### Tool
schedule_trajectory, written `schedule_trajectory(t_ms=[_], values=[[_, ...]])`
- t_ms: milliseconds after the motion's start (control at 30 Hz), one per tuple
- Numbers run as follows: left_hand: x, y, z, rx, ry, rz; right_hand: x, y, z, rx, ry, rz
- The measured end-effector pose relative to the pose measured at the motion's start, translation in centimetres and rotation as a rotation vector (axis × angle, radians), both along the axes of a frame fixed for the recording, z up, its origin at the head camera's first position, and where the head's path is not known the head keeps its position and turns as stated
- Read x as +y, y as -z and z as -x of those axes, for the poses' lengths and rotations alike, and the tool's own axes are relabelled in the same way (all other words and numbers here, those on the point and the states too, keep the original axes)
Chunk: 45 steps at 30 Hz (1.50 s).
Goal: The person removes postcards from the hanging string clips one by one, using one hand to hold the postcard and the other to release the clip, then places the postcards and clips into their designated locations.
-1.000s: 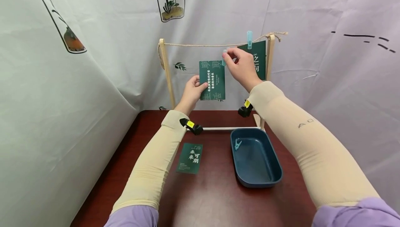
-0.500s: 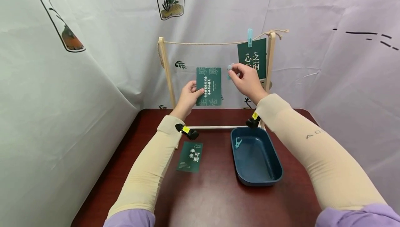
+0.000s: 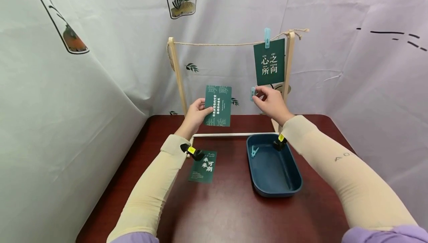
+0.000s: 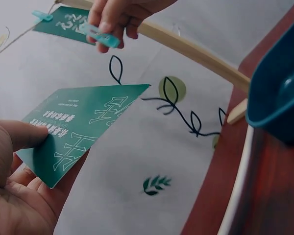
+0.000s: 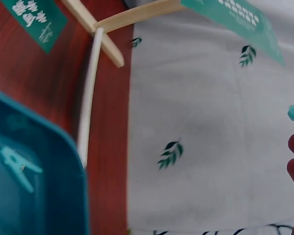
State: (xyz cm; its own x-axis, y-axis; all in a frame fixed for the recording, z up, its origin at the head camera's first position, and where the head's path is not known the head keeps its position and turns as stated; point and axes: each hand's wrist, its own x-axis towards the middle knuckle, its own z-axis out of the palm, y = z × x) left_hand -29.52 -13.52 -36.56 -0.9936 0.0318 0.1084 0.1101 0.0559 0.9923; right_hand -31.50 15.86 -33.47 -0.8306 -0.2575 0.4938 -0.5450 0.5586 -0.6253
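One green card [image 3: 223, 105] and one clothespin [image 3: 252, 94], held apart

The left hand [image 3: 194, 116] pinches the card at one side edge, likely so its upper edge and printed face lie free. The right hand [image 3: 272, 103] pinches the clothespin; whether its tips are parted is too small to tell. Both things are below the twine [image 3: 217, 45], on which a second clothespin [image 3: 267, 38] suspends another card [image 3: 270, 62]. The blue tray [image 3: 274, 172] seemingly serves to keep a spare clothespin [image 3: 254, 151] contained.
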Motion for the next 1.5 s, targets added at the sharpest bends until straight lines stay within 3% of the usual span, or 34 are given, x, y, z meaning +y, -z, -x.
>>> schedule_trajectory(t_ms=[267,433,867,1067,1267,1500], values=[[-2.2,2.1,-1.4,-0.065,0.025,0.009,1.4,3.6,-0.2,-0.157,-0.001,-0.042],[-3.7,3.3,-2.0,-0.103,0.076,0.086,2.1,5.0,-0.1,-0.256,0.011,-0.091],[-6.1,6.7,-4.2,-0.287,0.227,0.29,3.1,8.2,-0.4,-0.335,-0.02,-0.264],[-6.5,8.4,-5.2,-0.4,0.302,0.306,3.4,9.2,-0.2,-0.386,-0.066,-0.323],[-6.6,10.2,-5.6,-0.437,0.28,0.327,3.4,10.2,0.1,-0.349,-0.126,-0.386],[-6.4,11.4,-5.9,-0.477,0.233,0.314,3.5,10.7,0.0,-0.479,-0.145,-0.4]])
